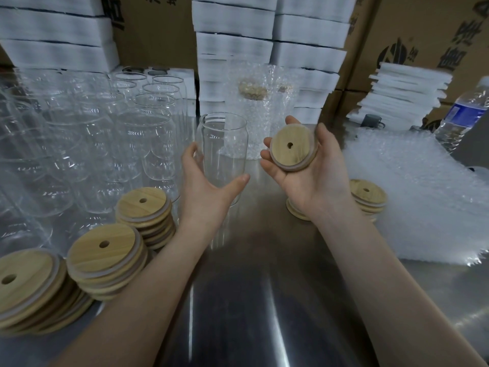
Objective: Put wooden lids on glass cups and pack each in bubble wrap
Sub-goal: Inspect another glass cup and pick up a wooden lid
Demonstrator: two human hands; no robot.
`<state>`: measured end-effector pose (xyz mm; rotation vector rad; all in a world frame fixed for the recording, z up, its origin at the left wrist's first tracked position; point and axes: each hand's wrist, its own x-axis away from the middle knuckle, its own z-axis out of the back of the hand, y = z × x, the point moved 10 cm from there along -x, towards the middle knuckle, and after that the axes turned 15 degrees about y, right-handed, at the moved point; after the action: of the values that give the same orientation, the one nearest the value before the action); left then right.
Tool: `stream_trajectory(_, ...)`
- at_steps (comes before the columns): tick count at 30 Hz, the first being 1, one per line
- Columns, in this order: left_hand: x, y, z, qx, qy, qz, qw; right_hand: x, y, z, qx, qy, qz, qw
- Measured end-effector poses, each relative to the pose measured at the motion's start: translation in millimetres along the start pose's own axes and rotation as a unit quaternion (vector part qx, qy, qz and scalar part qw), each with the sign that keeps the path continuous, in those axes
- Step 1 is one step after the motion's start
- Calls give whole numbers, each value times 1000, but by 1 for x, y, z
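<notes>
One cup in hand: glass cup [224,152], upright, open-mouthed, above the steel table [264,287]
Left hand [209,192]: fingers and thumb curled round the cup's lower half
Lid: wooden lid [293,147], hole facing up, level with the cup's rim, just right of it
Right hand [309,173]: palm up, fingers loosely cupping the lid
Left side: empty glasses [105,144]; lid stacks [105,260]
Behind: wrapped cup [254,109]
Right side: bubble wrap sheets [412,192]

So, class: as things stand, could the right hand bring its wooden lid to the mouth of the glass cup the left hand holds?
Probably yes. The right hand holds the wooden lid just beside the glass cup, whose open mouth is uncovered; nothing lies between them, and the left hand grips lower down.
</notes>
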<state>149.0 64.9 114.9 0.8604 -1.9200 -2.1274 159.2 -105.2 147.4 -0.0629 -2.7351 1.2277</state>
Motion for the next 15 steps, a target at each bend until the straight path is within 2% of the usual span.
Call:
stream_trajectory(4,-1,-2,-2,-15,2,-10,1000,1,-5,-1,51,6,58,997)
stream_trajectory(7,-2,-1,0,-20,15,-31,999,7,-20,-6,121,0,165,979)
stream_trajectory(11,1,13,-2,-70,20,-126,989,24,-39,-15,214,-7,326,921)
stream_trajectory(15,9,28,-4,-143,37,-231,962,45,-46,-29,326,-32,450,831)
